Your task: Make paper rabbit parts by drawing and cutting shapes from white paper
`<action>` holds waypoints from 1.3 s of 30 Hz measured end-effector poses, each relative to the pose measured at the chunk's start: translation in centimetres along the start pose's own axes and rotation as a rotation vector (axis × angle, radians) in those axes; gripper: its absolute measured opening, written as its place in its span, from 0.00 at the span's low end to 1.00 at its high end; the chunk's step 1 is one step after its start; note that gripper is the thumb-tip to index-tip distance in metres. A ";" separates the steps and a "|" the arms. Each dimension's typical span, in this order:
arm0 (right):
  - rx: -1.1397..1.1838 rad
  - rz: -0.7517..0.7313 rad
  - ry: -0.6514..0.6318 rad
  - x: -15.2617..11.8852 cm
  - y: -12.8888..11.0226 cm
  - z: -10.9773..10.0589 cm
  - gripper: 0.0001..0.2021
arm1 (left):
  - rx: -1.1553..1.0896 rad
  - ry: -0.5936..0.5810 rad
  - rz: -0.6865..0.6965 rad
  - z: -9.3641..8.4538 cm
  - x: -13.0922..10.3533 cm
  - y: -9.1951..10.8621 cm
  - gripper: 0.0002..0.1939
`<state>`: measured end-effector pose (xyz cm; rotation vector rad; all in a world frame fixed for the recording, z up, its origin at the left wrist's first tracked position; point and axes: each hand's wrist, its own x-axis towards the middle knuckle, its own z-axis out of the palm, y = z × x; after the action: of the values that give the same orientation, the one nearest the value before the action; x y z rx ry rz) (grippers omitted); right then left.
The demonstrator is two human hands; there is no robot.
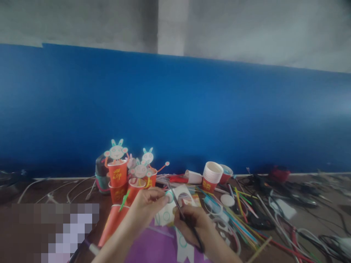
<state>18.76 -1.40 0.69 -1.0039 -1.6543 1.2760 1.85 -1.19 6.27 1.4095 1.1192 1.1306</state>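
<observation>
Pinched between the fingers of my left hand [148,204] is a small white paper piece with a green drawn circle [169,196]. My right hand [196,223] is closed around black-handled scissors [177,205], their blades pointing up and reaching beside that piece. Whether the blades are touching the paper I cannot tell. Beneath my hands lie white paper with green circles [166,216] and a cut white paper strip [182,252], over a purple sheet [148,244].
Red paper cups [117,173] with rabbit-faced paper figures [117,152] stand left. A stack of cups [213,173] is behind my right hand. Coloured sticks [238,223] and tangled cables [318,237] spread rightward. A blue panel [175,109] rises behind the table.
</observation>
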 end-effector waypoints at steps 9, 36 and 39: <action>-0.027 0.088 -0.007 -0.1 -2.0 0.1 0.09 | 0.145 -0.028 0.025 -0.6 0.0 0.6 0.15; -0.025 0.161 -0.069 -0.3 -0.3 0.3 0.09 | 0.368 -0.199 0.083 -3.1 0.0 0.6 0.10; -0.006 0.149 -0.099 -0.4 0.3 0.2 0.08 | 0.390 -0.196 0.087 -3.2 0.0 0.8 0.10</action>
<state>18.80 -1.78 0.27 -1.1004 -1.6846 1.4391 -1.27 -0.86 7.39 1.8427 1.1867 0.8371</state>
